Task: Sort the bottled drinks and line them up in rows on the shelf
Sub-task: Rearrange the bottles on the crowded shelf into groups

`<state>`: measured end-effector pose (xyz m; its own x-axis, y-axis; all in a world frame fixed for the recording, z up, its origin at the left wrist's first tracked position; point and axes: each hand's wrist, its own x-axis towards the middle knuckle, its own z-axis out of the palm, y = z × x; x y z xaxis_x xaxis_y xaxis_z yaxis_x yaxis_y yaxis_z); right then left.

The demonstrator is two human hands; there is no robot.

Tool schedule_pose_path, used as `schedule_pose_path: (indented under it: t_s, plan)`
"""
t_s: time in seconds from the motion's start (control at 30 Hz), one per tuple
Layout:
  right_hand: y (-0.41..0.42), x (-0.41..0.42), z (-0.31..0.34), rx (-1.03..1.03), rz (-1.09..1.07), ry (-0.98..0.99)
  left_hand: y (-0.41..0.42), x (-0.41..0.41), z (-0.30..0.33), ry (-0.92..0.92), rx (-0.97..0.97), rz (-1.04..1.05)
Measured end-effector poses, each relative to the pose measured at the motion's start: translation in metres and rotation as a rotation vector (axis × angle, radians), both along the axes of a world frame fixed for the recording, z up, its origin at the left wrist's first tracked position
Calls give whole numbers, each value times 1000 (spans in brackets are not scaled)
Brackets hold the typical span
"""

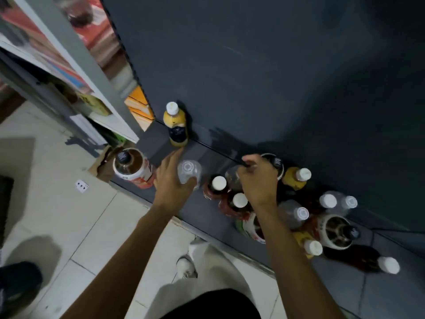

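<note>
I look down on a low dark grey shelf (213,210). My left hand (171,178) grips a clear water bottle (189,172) near the shelf's left end. My right hand (258,180) curls over the top of a bottle (232,174) that it mostly hides. A yellow juice bottle (176,125) stands alone at the back left. A large dark soda bottle (131,166) stands at the left end. Two dark-red bottles with white caps (218,184) (239,201) sit between my hands.
To the right stands a mixed cluster: a yellow bottle (296,177), clear bottles (338,202), a big dark soda bottle (338,231) and a dark bottle lying down (368,261). A dark wall panel (276,65) rises behind. White shelving (76,72) stands left. Tiled floor (80,226) below.
</note>
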<state>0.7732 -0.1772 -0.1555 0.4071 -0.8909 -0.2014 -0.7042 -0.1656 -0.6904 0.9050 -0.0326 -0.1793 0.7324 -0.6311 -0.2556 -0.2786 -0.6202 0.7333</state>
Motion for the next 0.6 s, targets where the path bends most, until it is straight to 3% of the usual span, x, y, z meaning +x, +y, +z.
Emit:
schedule_pose_path:
  t_s: [0.1, 0.23, 0.43, 0.6]
  plan:
    - [-9, 2, -3, -29, 7, 69, -10, 14, -12, -39, 145, -60]
    - [-17, -1, -5, 126, 130, 261, -14, 15, -22, -15, 272, -90]
    - [-22, 8, -5, 234, 173, 355, -23, 27, -33, 99, 89, -109]
    - [-15, 22, -13, 92, 171, 404, -30, 34, -44, 234, -18, -162]
